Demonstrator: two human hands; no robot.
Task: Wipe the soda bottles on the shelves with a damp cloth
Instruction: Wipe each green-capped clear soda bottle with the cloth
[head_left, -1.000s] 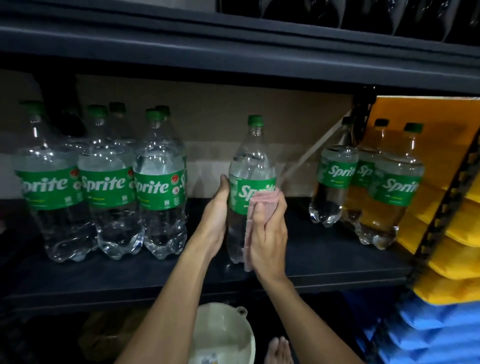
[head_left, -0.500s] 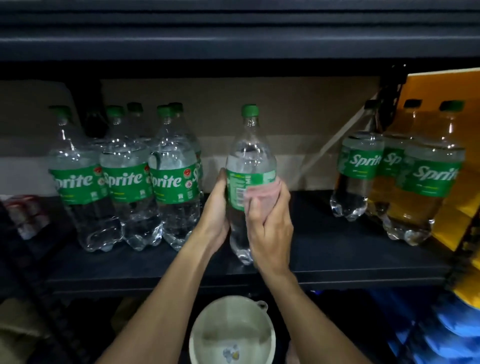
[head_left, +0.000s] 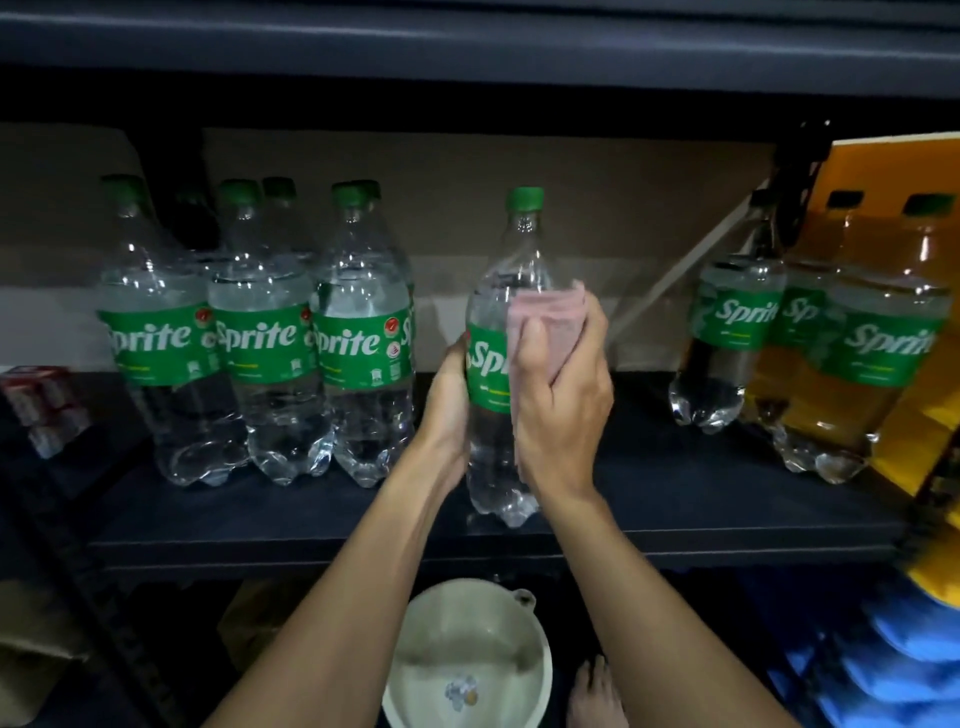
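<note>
Right hand (head_left: 563, 410), fingers curled, presses cloth (head_left: 551, 318) onto bottle (head_left: 496, 462).

Dim, shadowed scene; glints on bottles (head_left: 260, 332); soft, warped edges.

The held bottle (head_left: 494, 467) is clear plastic, glossy, with bright glints across its shoulder and lobed base. Its green label (head_left: 485, 384) looks like smooth, shiny film, and the cap (head_left: 525, 198) is green plastic with a duller finish. The cloth (head_left: 550, 327) against it is pink, soft and matt. The shelf (head_left: 701, 509) is dark, smooth and dull. The basin (head_left: 441, 623) below is off-white plastic with a faint sheen.
</note>
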